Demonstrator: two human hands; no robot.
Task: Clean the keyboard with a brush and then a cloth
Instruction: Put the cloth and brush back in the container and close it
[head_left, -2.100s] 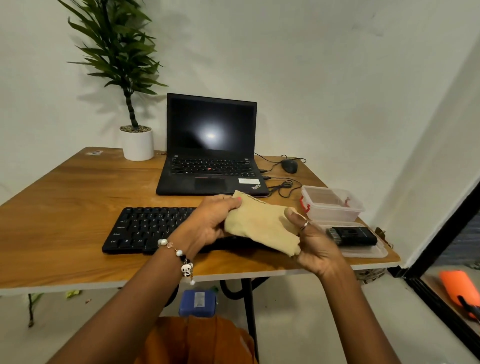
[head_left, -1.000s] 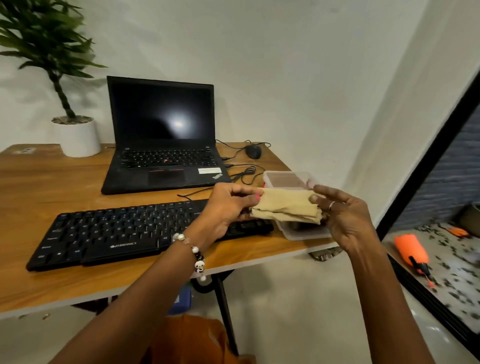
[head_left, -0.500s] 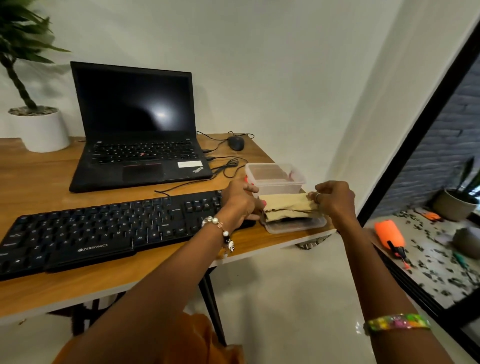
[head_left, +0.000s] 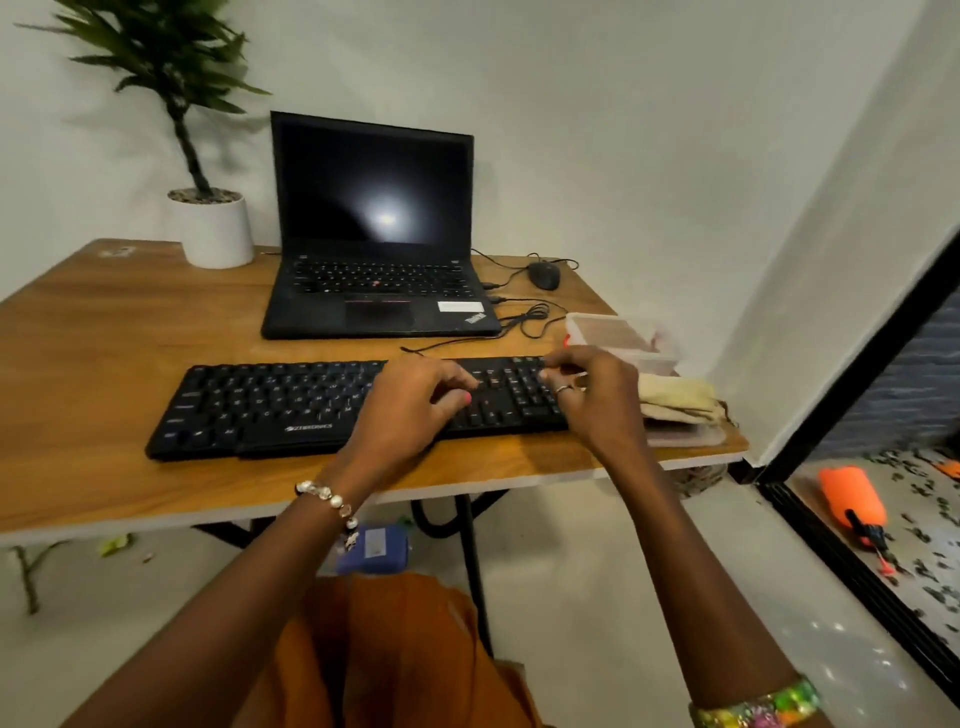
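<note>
Cloth (head_left: 675, 397) beside right hand (head_left: 597, 395), seemingly unheld.

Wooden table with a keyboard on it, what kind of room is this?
Probably a small home office or study corner: an open black laptop, a black plug-in keyboard and a wired black mouse sit on the wooden table.

1. An open black laptop (head_left: 374, 244) with a dark screen sits at the back of the wooden counter (head_left: 104, 338).
2. A potted plant (head_left: 210, 218) in a white pot stands left of the laptop.
3. A black mouse (head_left: 544, 275) lies right of the laptop, its cable coiled nearby.
4. An orange object (head_left: 852, 506) lies on the floor at right.
</note>
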